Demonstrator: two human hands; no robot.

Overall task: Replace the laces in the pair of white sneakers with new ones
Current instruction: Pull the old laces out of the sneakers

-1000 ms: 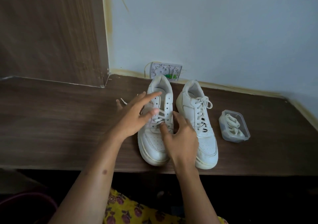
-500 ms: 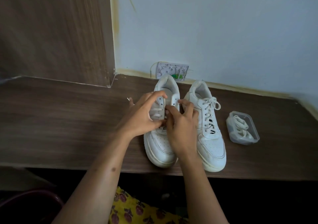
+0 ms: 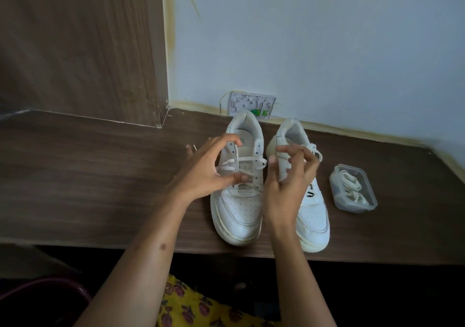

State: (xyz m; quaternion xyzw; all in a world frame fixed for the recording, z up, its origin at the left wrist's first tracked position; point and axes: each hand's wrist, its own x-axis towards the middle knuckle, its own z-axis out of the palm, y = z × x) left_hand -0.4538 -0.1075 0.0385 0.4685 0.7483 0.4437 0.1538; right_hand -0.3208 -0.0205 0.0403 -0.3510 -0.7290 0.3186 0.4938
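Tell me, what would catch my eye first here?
Two white sneakers stand side by side on a dark wooden table, toes toward the person. Both hands work at the left-side shoe: the left hand pinches its half-loosened lace, and the right hand hovers with curled fingers between the shoes. At far right sits a clear box of coiled new laces.

Both sneakers are white: the left sneaker [image 3: 237,201] between the hands, the right sneaker [image 3: 313,216] past them. The clear container [image 3: 352,188] holds cream laces [image 3: 351,187]. Dark brown woodgrain table [image 3: 88,175]; pale blue wall [image 3: 327,37]; yellow floral garment [image 3: 191,306].
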